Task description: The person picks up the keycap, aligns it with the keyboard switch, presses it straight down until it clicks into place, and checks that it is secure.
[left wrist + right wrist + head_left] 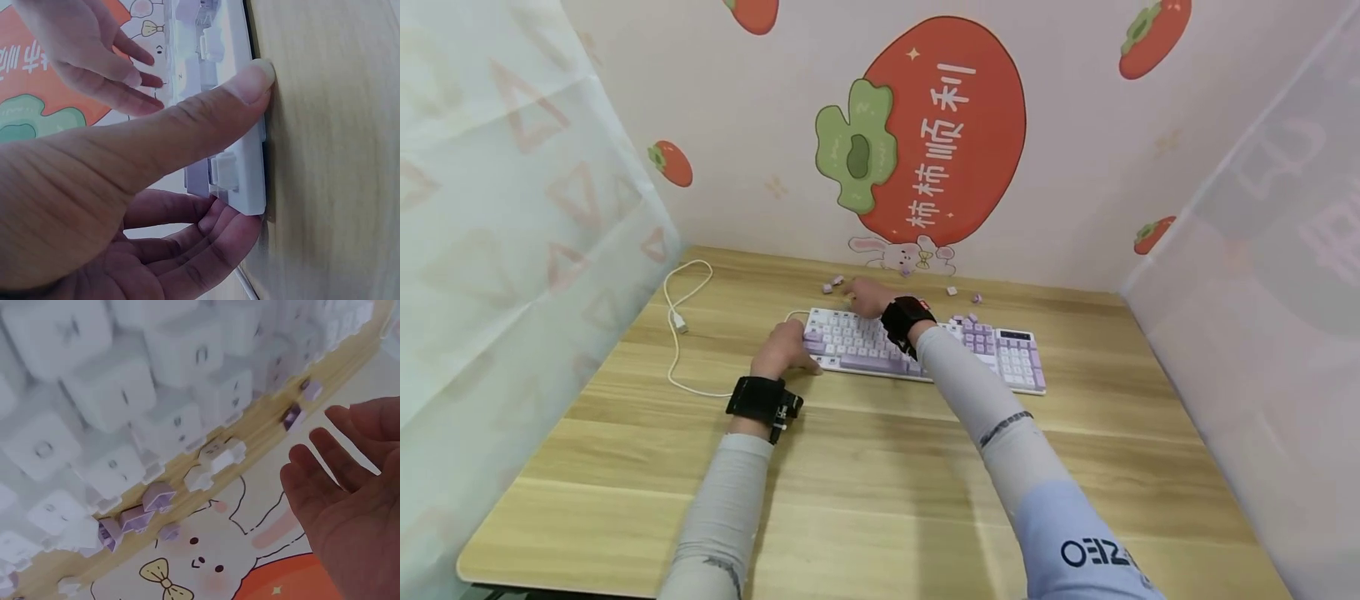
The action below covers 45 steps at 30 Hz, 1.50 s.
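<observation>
A white and purple keyboard (1018, 367) (247, 190) (115, 397) lies across the table. My left hand (782, 348) (134, 162) grips its left end, the thumb along the front side and the fingers curled round the end. Behind the keyboard's left part, my right hand (868, 297) (94, 56) (353, 509) holds nothing visible, its fingers apart and slightly bent. Near those fingers in the right wrist view is a purple keycap (294, 417); white keycaps (219, 457) lie further along the keyboard's back edge.
A white cable (673, 358) with a USB plug (680, 322) loops over the table (625, 417) on the left. Behind the keyboard are loose keycaps, among them a white one (952, 291) and a purple one (977, 297). A printed wall covering (737, 108) rises at the back.
</observation>
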{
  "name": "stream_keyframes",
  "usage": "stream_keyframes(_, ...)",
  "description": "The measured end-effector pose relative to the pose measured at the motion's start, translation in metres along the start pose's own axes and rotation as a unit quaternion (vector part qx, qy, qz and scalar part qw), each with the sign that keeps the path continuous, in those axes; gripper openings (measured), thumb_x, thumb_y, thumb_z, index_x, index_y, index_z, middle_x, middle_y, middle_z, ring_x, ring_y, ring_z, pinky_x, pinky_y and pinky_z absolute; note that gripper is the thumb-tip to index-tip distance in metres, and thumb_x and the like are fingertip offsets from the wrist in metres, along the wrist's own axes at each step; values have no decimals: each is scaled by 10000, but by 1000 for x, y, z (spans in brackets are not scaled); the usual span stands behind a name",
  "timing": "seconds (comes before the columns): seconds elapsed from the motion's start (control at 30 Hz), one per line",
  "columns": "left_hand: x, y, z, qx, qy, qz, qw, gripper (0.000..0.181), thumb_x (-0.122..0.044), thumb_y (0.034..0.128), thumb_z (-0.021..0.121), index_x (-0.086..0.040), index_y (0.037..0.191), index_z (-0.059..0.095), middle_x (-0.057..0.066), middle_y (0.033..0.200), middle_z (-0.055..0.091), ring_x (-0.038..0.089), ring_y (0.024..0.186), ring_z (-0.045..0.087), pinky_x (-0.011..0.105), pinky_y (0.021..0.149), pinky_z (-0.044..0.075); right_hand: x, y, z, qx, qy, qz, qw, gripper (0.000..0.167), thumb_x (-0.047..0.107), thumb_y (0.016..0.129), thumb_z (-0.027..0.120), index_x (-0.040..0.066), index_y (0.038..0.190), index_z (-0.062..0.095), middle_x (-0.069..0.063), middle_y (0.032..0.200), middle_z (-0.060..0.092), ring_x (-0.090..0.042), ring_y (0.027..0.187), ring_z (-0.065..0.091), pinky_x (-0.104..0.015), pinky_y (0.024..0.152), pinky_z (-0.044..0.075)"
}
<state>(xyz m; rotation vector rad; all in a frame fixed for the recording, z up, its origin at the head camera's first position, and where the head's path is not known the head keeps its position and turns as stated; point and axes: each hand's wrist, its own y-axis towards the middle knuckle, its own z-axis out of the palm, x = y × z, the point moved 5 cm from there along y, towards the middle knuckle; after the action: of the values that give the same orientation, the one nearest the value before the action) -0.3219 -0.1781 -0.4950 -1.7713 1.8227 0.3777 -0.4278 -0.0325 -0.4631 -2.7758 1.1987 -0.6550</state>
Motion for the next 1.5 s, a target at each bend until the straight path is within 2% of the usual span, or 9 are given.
stream_keyframes(0.17,1,-1,-2,-26,-51,8,10000,606,-121,667,940,70,1079,537,171,1023,564,286,911,513,416,831,488,-2,17,-5,-139,-201,350,9991,472,20,1019,488,-9,1490,466,-185,1520,487,-293,1266,523,-359,1078,428)
stream_keyframes(0.3,1,-2,0,-79,37,-11,10000,596,-134,662,948,65,1051,543,153,989,555,276,887,502,407,805,480,0,32,-2,-188,-613,269,9976,491,43,1031,477,11,1518,426,-152,1578,419,-281,1442,413,-362,1156,381)
stream_keyframes(0.6,-2,0,-2,-161,-36,103,9998,582,-118,640,954,61,1029,560,143,967,568,266,863,510,409,812,490,14,44,6,-51,-365,429,9984,512,84,1058,432,10,1557,345,-149,1630,334,-278,1460,381,-357,1193,323)
stream_keyframes(0.77,-1,0,-3,-147,-56,52,9999,590,-115,644,954,57,1043,555,146,979,573,268,868,517,414,815,495,9,46,14,-112,-731,278,9969,241,66,1058,431,2,1185,625,-155,1180,593,-236,1031,546,-294,891,452)
stream_keyframes(0.9,1,0,-2,-121,-64,17,9999,598,-118,649,953,62,1055,552,150,986,570,271,876,512,413,812,492,7,47,17,-159,-813,139,9965,179,-10,1001,498,32,857,596,-60,860,438,-189,767,393,-270,677,329)
stream_keyframes(1.03,0,1,-1,-121,1,24,9999,598,-137,655,954,60,1053,555,151,991,574,272,879,513,411,813,492,4,50,15,-426,-333,269,9982,145,-27,983,513,8,923,640,-79,858,503,-212,776,459,-284,687,368)
stream_keyframes(1.17,-1,0,0,-132,28,18,9999,578,-145,660,953,50,1035,559,145,985,576,268,872,512,399,792,487,8,55,17,-613,-274,53,9977,250,-15,989,537,11,1209,650,-137,1189,644,-246,1067,586,-315,951,481)
stream_keyframes(1.33,-1,-1,1,-77,-25,11,10000,567,-138,670,947,48,1034,555,139,978,562,264,863,496,384,766,469,18,56,23,-396,-243,-210,9987,169,-109,955,466,7,886,569,-73,823,459,-201,772,420,-277,700,367)
stream_keyframes(1.5,1,-3,-1,-113,-124,-39,9999,577,-119,663,950,50,1045,552,138,988,553,267,878,491,390,786,470,18,57,21,-627,-275,-196,9975,288,-178,906,508,48,820,666,-26,794,523,-164,757,440,-256,695,368)
